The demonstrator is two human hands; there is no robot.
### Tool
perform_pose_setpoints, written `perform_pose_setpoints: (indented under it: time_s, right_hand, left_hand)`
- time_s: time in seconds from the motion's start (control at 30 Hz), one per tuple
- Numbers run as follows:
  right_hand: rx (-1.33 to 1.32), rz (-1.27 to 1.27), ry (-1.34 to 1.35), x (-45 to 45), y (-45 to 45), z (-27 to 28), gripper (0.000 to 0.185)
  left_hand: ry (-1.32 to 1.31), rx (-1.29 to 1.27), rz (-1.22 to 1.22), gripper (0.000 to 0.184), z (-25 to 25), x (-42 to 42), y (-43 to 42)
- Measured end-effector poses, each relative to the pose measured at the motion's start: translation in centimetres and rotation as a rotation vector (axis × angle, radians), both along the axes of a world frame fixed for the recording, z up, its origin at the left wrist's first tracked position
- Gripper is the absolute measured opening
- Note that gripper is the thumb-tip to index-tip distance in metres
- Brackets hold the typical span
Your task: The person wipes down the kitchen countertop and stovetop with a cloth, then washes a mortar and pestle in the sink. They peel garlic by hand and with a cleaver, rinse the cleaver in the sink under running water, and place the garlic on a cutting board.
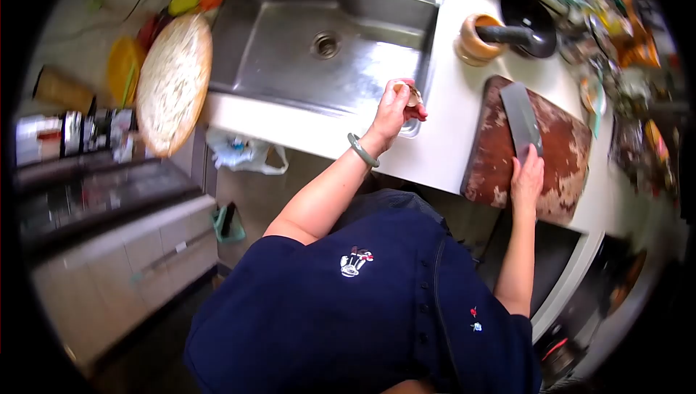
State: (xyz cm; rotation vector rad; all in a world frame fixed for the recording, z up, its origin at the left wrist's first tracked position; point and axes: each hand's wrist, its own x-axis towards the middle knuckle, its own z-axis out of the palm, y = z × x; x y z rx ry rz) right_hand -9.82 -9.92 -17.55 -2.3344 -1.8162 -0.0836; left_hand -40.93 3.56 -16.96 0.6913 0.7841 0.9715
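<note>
My left hand (397,111), with a green bangle on its wrist, is raised over the right front edge of the metal sink (283,39). Its fingers are closed round a small pale brown piece (413,97), too small to name. At the right, my right hand (528,176) rests at the near end of a cleaver (519,115), its fingers around what looks like the dark handle. The cleaver lies on a worn reddish-brown cutting board (565,147) on the white counter (435,155).
Behind the board stand a wooden mortar (475,46) with a dark pestle (504,34) and a black bowl (540,17). A large round board (172,86) leans left of the sink. A plastic bag (243,153) hangs below the counter's edge. Packages crowd the far right.
</note>
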Motion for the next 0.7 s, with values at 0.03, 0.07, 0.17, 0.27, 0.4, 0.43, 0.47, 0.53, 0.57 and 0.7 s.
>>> perform_pose_setpoints:
  time_s: [0.03, 0.07, 0.17, 0.27, 0.4, 0.43, 0.47, 0.53, 0.57, 0.7]
  right_hand:
    - [-0.008, 0.005, -0.027, -0.2, 0.1, 0.1, 0.055]
    - [-0.003, 0.014, -0.016, -0.2, 0.1, 0.4, 0.055]
    - [0.244, 0.095, 0.084, 0.0, 0.3, 1.5, 0.045]
    - [0.198, 0.257, 0.275, -2.6, 1.7, 4.9, 0.032]
    - [0.209, 0.695, 0.627, -12.5, 5.0, 7.6, 0.035]
    - [0.079, 0.696, 0.763, -15.4, 5.3, 7.5, 0.037]
    - [0.008, 0.782, 0.752, -18.2, 5.7, 7.4, 0.038]
    - [0.098, 0.982, 0.602, -24.1, 5.9, 7.2, 0.036]
    - [0.088, 1.063, 0.560, -26.7, 5.9, 7.1, 0.039]
    - [0.013, 1.184, 0.511, -36.3, 4.6, 6.1, 0.037]
  left_hand:
    - [0.053, -0.005, 0.097, 0.027, -0.3, -0.9, -0.3]
    - [0.060, -0.018, 0.206, 0.024, -0.3, -1.7, -0.7]
    - [0.144, -0.052, 0.454, 0.022, -0.1, -5.0, -2.3]
    - [0.085, -0.080, 0.560, 0.026, 0.4, -8.4, -4.4]
    - [-0.005, -0.121, 0.632, 0.036, 1.3, -11.9, -7.5]
    - [-0.033, -0.129, 0.634, 0.038, 1.3, -12.8, -8.2]
    - [-0.006, -0.146, 0.683, 0.041, 0.9, -13.7, -8.8]
    - [0.023, -0.112, 0.780, 0.040, -0.8, -15.8, -10.0]
    - [0.062, -0.092, 0.875, 0.039, -1.3, -16.4, -10.4]
    - [0.329, -0.103, 0.932, 0.039, -3.7, -22.4, -13.1]
